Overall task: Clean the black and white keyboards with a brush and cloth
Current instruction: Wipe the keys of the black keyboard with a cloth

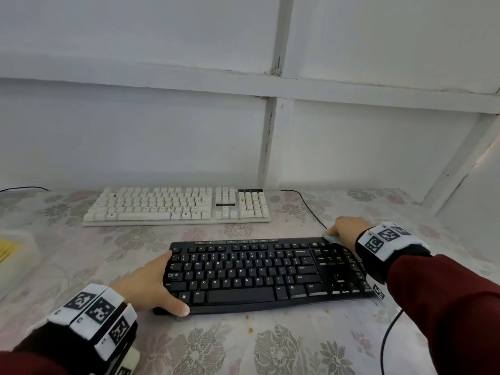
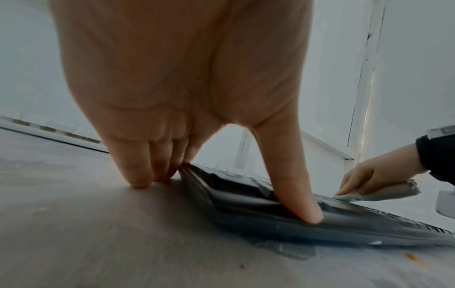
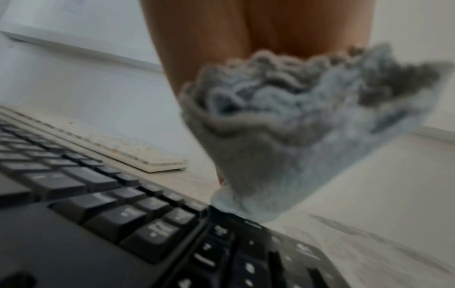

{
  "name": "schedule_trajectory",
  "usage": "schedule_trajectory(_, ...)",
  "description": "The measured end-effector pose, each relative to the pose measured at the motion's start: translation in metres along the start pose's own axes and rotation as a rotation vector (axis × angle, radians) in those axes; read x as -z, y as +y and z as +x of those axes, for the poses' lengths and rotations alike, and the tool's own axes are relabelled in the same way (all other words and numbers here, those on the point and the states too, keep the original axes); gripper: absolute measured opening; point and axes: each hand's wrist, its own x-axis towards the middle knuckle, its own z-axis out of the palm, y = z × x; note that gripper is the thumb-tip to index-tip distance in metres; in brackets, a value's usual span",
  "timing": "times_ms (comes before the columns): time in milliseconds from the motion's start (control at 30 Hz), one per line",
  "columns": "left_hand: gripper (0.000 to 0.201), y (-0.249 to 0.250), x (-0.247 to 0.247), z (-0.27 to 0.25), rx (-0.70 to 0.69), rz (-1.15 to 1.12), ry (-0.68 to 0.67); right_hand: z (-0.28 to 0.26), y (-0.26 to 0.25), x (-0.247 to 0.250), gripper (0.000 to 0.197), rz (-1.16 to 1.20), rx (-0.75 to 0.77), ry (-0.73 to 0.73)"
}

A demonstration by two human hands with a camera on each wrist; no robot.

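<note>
Head view — black keyboard (image 1: pixel 259 272) lies left-right; cloth (image 1: pixel 330 237) at far-right corner.

Floral-clothed table (image 1: pixel 81 239) under black keyboard (image 1: pixel 265 274), white keyboard (image 1: pixel 176 207).

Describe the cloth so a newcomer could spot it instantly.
On the flowered table lie two keyboards; take the black keyboard, the near one. At its far right corner the right hand grips the cloth, a crumpled pale blue-grey cloth, the only soft thing there.
</note>
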Motion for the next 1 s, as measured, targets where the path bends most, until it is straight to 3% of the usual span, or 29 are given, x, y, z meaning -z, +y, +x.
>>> schedule_trajectory(133,0.091,0.000,0.000,0.001,-0.004,-0.011,0.001,-0.001,0.018,-0.003,0.021,0.009,-0.066,-0.065)
schedule_trajectory(200,0.090,0.001,-0.001,0.000,0.003,-0.018,0.003,-0.002,0.022,-0.006,0.032,0.070,-0.117,-0.067)
schedule_trajectory(433,0.085,0.002,-0.001,0.000,0.010,-0.004,0.003,-0.004,0.046,-0.006,0.039,0.089,-0.247,-0.065)
schedule_trajectory(567,0.084,0.003,-0.001,0.000,0.009,0.013,0.006,-0.006,0.049,-0.002,0.040,-0.017,-0.234,-0.066)
schedule_trajectory(600,0.085,0.002,-0.001,0.000,0.010,0.014,0.004,-0.007,0.046,0.002,0.023,-0.026,-0.217,-0.071)
schedule_trajectory(667,0.087,0.001,0.000,0.000,0.009,0.024,0.002,-0.003,0.040,0.006,0.017,-0.015,-0.170,-0.044)
schedule_trajectory(700,0.088,0.001,0.000,0.000,0.010,0.029,0.003,0.001,0.038,0.004,0.033,-0.003,-0.132,-0.028)
schedule_trajectory(767,0.089,0.000,0.000,0.000,0.015,0.030,0.007,0.006,0.031,-0.002,0.036,0.035,-0.076,-0.048)
schedule_trajectory(1000,0.087,0.002,0.000,-0.001,0.039,0.023,0.011,-0.002,0.033,-0.006,0.029,-0.094,-0.074,-0.059)
